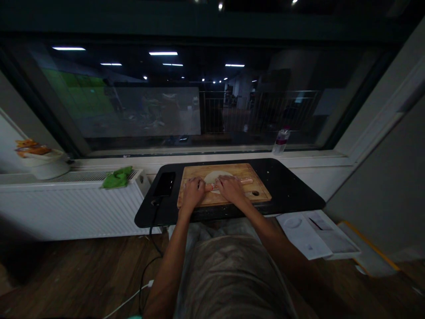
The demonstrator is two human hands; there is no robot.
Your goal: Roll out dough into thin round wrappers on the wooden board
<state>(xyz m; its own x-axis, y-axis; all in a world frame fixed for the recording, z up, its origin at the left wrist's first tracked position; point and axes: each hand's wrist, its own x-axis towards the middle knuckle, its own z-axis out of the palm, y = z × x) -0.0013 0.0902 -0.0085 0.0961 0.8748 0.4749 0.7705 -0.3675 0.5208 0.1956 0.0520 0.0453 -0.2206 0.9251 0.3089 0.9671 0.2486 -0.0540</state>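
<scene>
A flattened round of pale dough [215, 176] lies on a wooden cutting board [262, 190]. Across the dough runs a thin wooden rolling pin [246, 181], its right end showing past my fingers. My left hand [194, 191] is curled over the pin's left part, near the board's left side. Close to the middle, my right hand [230, 187] presses down on the same pin with bent fingers. A short stretch of the pin shows between both hands, and the palms hide the rest.
The board sits on a black table [288, 190] by the window. On its left lie a dark phone [165, 183] and a cable [152, 221]. A water bottle [281, 141] stands on the sill. A green cloth [117, 177] covers part of the radiator [73, 208]. Papers [303, 235] are at lower right.
</scene>
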